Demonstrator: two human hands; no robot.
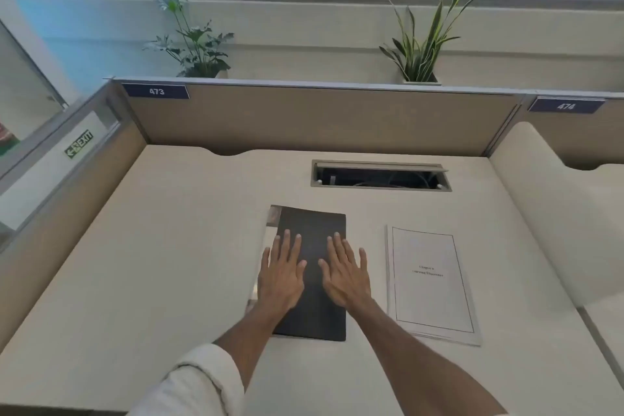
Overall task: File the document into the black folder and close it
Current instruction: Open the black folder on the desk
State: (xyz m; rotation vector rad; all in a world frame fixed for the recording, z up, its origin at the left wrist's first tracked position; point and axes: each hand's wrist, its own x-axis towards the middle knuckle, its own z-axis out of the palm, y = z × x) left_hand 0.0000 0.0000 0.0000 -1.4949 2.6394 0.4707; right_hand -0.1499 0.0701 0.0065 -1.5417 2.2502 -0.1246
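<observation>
A closed black folder [312, 226] lies flat in the middle of the cream desk [162, 263], with a shiny strip showing along its left edge. My left hand [282, 272] rests palm down on the folder's left half, fingers spread. My right hand [344, 272] lies flat on the right half, fingers also spread. Neither hand grips anything. A white printed document [432, 284], a thin stack with a bordered cover page, lies on the desk just right of the folder, apart from it.
An open cable tray slot [380, 176] is sunk into the desk behind the folder. Brown partition panels [320, 118] wall the desk at the back and left. Two potted plants stand beyond the partition. A neighbouring desk [557, 206] adjoins on the right.
</observation>
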